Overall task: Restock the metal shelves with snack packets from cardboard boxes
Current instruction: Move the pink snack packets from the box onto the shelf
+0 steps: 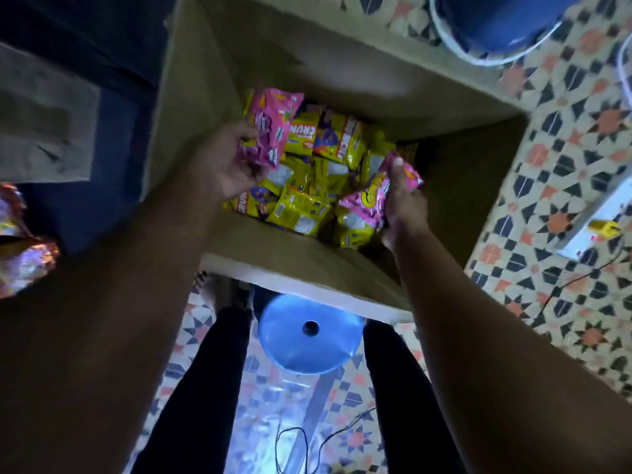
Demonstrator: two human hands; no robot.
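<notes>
An open cardboard box stands on the floor in front of me, its bottom covered with several yellow snack packets. My left hand reaches into the box at its left side and grips a pink snack packet. My right hand is in the box at the right and holds another pink packet, thumb across its top. No metal shelf can be made out in this view.
A blue plastic stool sits between my legs below the box. Shiny snack packets lie at the far left edge. A blue tub stands top right. A white power strip and cables lie on the patterned tile floor.
</notes>
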